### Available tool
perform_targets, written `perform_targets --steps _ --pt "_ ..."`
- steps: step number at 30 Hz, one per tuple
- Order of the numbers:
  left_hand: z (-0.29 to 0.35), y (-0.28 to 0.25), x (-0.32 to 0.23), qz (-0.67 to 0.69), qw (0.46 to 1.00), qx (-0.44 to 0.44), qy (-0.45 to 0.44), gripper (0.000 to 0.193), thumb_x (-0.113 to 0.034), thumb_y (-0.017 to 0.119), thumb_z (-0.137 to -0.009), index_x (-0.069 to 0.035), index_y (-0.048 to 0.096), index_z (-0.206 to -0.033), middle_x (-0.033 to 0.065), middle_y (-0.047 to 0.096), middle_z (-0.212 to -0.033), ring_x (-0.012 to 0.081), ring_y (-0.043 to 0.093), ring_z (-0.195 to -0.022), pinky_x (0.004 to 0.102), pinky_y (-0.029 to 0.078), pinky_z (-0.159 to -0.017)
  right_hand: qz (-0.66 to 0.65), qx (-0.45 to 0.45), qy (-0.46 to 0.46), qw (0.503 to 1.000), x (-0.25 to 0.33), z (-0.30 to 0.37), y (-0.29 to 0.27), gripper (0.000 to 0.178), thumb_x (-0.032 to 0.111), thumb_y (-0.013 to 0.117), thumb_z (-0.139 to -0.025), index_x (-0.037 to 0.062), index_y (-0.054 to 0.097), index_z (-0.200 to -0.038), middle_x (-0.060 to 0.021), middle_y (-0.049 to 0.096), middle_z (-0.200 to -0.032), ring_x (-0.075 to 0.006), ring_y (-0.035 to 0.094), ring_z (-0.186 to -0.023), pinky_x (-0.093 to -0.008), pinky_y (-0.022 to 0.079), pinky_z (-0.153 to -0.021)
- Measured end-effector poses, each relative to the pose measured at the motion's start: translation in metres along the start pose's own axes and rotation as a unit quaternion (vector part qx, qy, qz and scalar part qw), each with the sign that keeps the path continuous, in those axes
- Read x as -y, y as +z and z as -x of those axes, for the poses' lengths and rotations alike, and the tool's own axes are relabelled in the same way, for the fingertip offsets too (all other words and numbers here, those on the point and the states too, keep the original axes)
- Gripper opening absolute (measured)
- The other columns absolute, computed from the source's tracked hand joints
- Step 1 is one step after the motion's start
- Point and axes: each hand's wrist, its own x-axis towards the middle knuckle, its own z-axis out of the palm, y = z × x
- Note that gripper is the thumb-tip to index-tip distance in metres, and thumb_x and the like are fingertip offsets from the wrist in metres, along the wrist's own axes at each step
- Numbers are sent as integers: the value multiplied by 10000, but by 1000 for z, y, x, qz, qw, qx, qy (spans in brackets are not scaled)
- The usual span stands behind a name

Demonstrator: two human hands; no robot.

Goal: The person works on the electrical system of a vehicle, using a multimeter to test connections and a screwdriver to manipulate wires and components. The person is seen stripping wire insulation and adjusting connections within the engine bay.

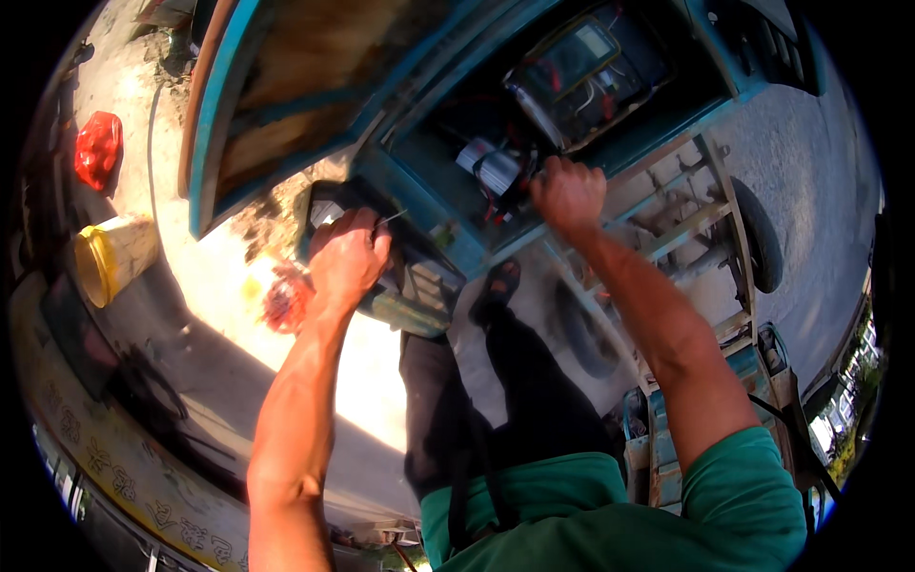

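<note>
My left hand (348, 253) is closed round a tool whose grip is hidden; a thin metal shaft (393, 217) sticks out on its right. Below that hand stands a dark open box (434, 286) with things inside, too shadowed to name. My right hand (570, 197) is closed over the edge of a teal metal compartment (429, 186), and whatever its fingers hold is hidden. Just left of it, a silver ribbed unit (489, 168) sits among red and dark wires. Farther back in the compartment lies a dark case with wires (581, 81).
A teal-framed wooden panel (305, 95) stands raised at the upper left. To the right are a metal frame (691, 224) and a black tyre (760, 234). A yellow bucket (114, 257), a red bag (98, 150) and a red-and-white bundle (286, 300) lie on the ground.
</note>
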Motion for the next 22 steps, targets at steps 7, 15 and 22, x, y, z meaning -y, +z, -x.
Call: perform_targets --steps 7,15,22 --pt "-3 0 2 -6 1000 -2 -9 174 -239 666 -892 -76 676 -952 140 712 -910 373 674 -793 452 539 -755 4 -5 -7 1000 3 -7 4 282 375 675 -871 110 705 -963 -84 727 -939 -270 699 -921 -440 473 -829" --pt "-5 -10 1 2 1000 -6 -3 187 -246 653 -883 -69 695 -927 153 694 -901 381 673 -815 470 555 -752 36 -63 -21 997 1 -2 1 249 360 679 -844 117 659 -896 -72 708 -862 -284 691 -864 -475 487 -773" --pt "4 -9 2 -2 1000 -7 -29 218 -282 681 -878 -84 698 -965 133 702 -939 358 669 -895 439 546 -820 18 -53 -37 998 0 -5 7 350 379 705 -826 79 689 -1006 -112 734 -977 -296 706 -932 -484 504 -836"
